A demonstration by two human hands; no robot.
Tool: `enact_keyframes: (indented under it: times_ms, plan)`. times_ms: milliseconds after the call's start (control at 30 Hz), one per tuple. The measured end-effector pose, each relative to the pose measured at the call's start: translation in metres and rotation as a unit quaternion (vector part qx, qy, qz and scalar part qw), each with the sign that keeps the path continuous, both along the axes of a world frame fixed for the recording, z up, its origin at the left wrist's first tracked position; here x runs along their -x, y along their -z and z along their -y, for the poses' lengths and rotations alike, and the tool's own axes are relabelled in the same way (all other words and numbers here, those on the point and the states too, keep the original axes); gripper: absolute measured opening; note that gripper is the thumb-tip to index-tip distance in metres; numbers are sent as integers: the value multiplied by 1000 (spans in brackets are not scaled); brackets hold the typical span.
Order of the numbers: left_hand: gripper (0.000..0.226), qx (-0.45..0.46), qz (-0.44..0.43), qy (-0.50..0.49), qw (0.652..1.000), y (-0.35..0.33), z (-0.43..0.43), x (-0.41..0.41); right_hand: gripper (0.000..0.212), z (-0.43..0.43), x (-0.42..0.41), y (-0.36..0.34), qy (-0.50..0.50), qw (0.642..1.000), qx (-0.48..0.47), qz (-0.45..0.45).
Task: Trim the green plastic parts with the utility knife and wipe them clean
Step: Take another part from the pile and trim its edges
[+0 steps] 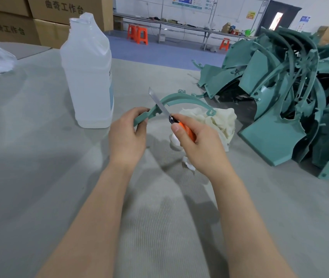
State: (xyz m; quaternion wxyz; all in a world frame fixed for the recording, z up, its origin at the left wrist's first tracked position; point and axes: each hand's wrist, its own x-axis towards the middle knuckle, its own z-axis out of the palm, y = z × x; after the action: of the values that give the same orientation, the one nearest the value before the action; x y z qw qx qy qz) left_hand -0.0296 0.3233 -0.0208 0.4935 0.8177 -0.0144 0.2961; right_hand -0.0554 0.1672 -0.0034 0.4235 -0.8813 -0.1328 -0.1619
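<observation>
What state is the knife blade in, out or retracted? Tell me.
Out. The blade sticks far out of the knife in the right hand, across the green part.

The left hand (128, 135) grips one end of a curved green part (181, 98). The right hand (197, 145) holds an orange knife (171, 117), blade laid across the part just beside the left hand's fingers, a white rag (217, 121) beyond.

green arc part (179, 96) raised | orange knife (171, 118), blade out, across its L end | rag (223, 121) behind
</observation>
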Motion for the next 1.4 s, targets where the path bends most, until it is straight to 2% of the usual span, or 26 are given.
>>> enact_keyframes:
  times_ms: [267, 400, 533, 633, 733, 800, 833, 867, 900, 933, 967, 1000, 1033, 1067, 1100, 1133, 1167, 1200, 1267, 1333, 1400]
  plan:
    - [26, -36, 54, 4, 998, 0, 2, 1, 32, 9, -6, 3, 65, 998, -16, -4]
    - [30, -29, 70, 15, 997, -2, 4, 3, 30, 7, -3, -1, 79, 995, -59, -17]
    - [36, -54, 87, 24, 994, -7, 5, 5, 20, 5, 2, -13, 54, 971, -231, -19]
    - [46, -167, 152, 28, 974, -14, 15, 11, 34, 7, 4, -22, 85, 921, -373, -73]
    - [51, -257, 218, 32, 941, -14, 31, 20, 29, 15, 6, -25, 77, 876, -464, -101]
    - [65, -251, 174, -1, 952, -11, 37, 22, 29, 21, 7, -26, 90, 861, -496, -67]
    - [73, -204, 130, -39, 969, -11, 35, 20, 30, 22, 7, -26, 105, 860, -497, -44]
    - [76, -110, 75, -56, 990, -11, 31, 17, 31, 22, 6, -26, 121, 863, -489, -23]
    - [68, 36, 1, -30, 999, -13, 25, 16, 32, 21, 5, -26, 136, 869, -476, -5]
    - [52, 207, -58, 31, 976, -18, 19, 17, 33, 19, 5, -26, 150, 876, -458, 11]
    - [33, 329, -98, 96, 934, -23, 15, 16, 33, 16, 4, -26, 161, 885, -436, 25]
    - [29, 395, -132, 129, 900, -26, 14, 16, 33, 13, 4, -25, 172, 896, -409, 37]
    - [44, 395, -158, 136, 895, -30, 16, 18, 32, 9, 3, -25, 183, 908, -374, 45]
    - [60, 352, -156, 97, 918, -28, 18, 19, 29, 6, 4, -25, 194, 921, -333, 51]
    - [74, 275, -100, 9, 956, -25, 18, 17, 25, 3, 5, -25, 203, 934, -288, 58]
    - [82, 155, -39, -80, 984, -24, 19, 17, 20, 2, 7, -25, 210, 944, -246, 65]
    - [82, 40, 11, -135, 990, -23, 19, 17, 19, 1, 9, -26, 214, 951, -213, 69]
    - [77, -30, 41, -139, 989, -24, 21, 18, 22, -1, 11, -27, 208, 957, -188, 71]
    - [65, -86, 60, -99, 990, -25, 27, 19, 31, -6, 16, -31, 174, 971, -151, 65]
    - [55, -123, 73, -87, 986, -28, 35, 22, 25, -11, 21, -36, 124, 982, -137, 40]
    - [52, -103, 71, -69, 990, -35, 39, 23, 18, -11, 26, -40, 78, 985, -156, 18]
